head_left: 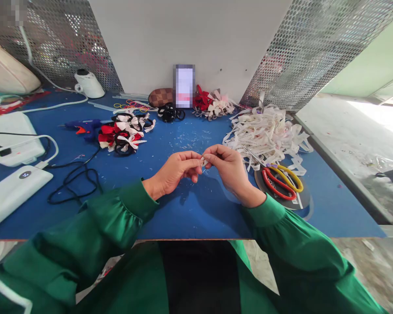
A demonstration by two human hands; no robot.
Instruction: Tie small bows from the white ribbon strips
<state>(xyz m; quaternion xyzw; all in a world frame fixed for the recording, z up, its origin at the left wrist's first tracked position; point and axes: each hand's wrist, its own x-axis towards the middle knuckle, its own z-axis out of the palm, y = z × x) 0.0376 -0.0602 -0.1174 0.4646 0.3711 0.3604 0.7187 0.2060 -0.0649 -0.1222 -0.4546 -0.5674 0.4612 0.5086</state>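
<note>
Head view: both hands are above the middle of the table (190,220), between its near and far edges. The left hand (180,170) and the right hand (228,170) meet at the fingertips. Thumb and forefinger of each hand pinch one small pale piece (203,162); the fingers cover most of it, so its shape cannot be told. The remaining fingers are curled.

Toward the right edge of the table lies a heap of printed ribbons (265,131). Scissors (281,183) with one red and one yellow handle rest on a dark disc (303,196), on the near side of the heap, blades pointing into the ribbons.

Along the far edge are a pouch (160,97), an upright phone (184,89), black loops (168,113) and a cluster of red and pale bows (212,104).

On the left part of the table, a second bow cluster (126,133) lies just beside a blue glue gun (88,127). A power bank (19,194) lies toward the near left corner.
</note>
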